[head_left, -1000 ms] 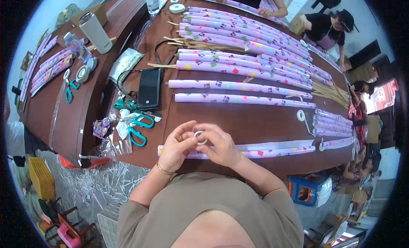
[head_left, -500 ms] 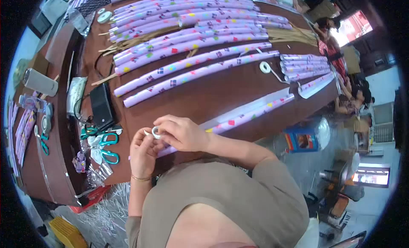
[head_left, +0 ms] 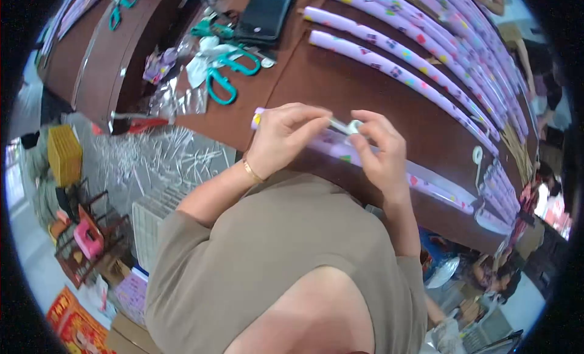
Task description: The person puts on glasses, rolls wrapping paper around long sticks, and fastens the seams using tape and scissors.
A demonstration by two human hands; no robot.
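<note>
My right hand [head_left: 386, 153] grips a small roll of white tape [head_left: 354, 127] between thumb and fingers. A short strip of tape [head_left: 338, 124] stretches from it to my left hand [head_left: 283, 135], whose thumb and fingertips are pinched on the strip's end. Motion blurs those fingertips. Below both hands, along the table's near edge, lies a lilac patterned wrapping-paper roll [head_left: 432, 191], partly hidden by my hands and with a pale flap along its side.
Several similar rolls [head_left: 389, 66] lie across the brown table [head_left: 365, 98]. Teal-handled scissors [head_left: 222, 86], a black device [head_left: 264, 16] and clear plastic scraps lie at the left. Another tape roll [head_left: 477, 154] is at right. White strips [head_left: 152, 159] litter the floor near a yellow crate [head_left: 65, 153].
My hands have moved apart, drawing a strip of tape out between them. The head view has turned, so the table now appears rotated and shifted upward.
</note>
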